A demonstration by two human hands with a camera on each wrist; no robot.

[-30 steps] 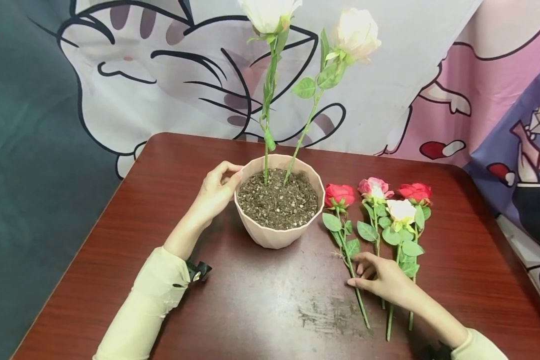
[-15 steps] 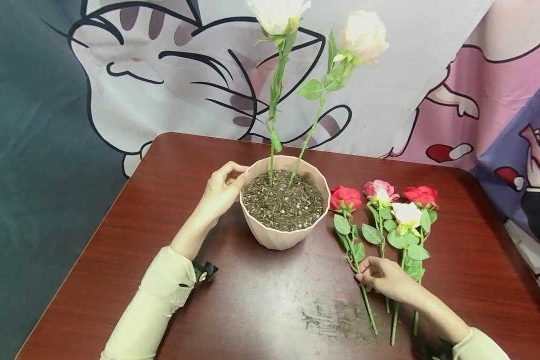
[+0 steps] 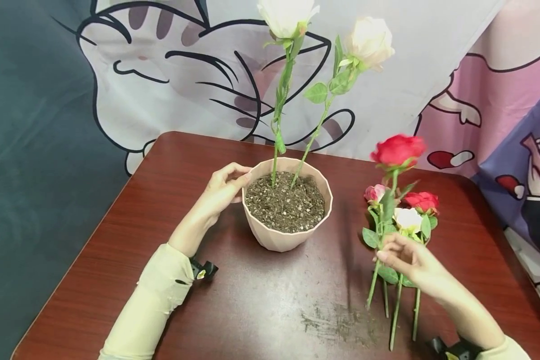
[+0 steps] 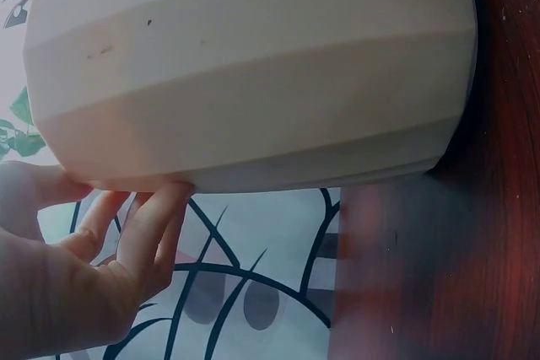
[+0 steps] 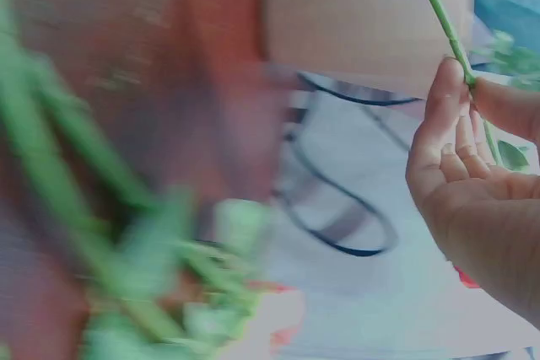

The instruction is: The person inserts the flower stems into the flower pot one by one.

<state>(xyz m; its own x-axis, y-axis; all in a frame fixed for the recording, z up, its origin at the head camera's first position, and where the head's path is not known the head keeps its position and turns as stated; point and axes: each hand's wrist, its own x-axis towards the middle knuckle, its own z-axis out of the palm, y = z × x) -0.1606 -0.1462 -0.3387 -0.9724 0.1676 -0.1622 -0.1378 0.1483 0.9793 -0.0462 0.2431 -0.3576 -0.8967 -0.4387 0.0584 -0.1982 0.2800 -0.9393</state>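
My left hand (image 3: 226, 187) touches the outer side of a pale pink faceted flowerpot (image 3: 276, 241), near its rim. In the left wrist view, the fingertips (image 4: 181, 191) rest against the pot wall. Soil (image 3: 284, 202) fills the pot, and two tall white roses (image 3: 370, 42) stand in it. Over the right side of the table, my right hand (image 3: 409, 260) pinches the green stem of a red rose (image 3: 398, 151) between thumb and fingers. The rose is raised, bloom upward. In the right wrist view, the pinched stem (image 5: 439, 14) shows plainly.
Beneath the raised rose lie a pink rose (image 3: 375, 194), a short white rose (image 3: 407, 220) and another red rose (image 3: 423, 201). Soil smears mark the brown table (image 3: 270, 310). A cartoon-printed cloth (image 3: 184, 110) hangs behind the table.
My right hand has taken hold of the red rose's stem and lifted it off the table, tipping it upright and to the right. The left hand has stayed at the pot.
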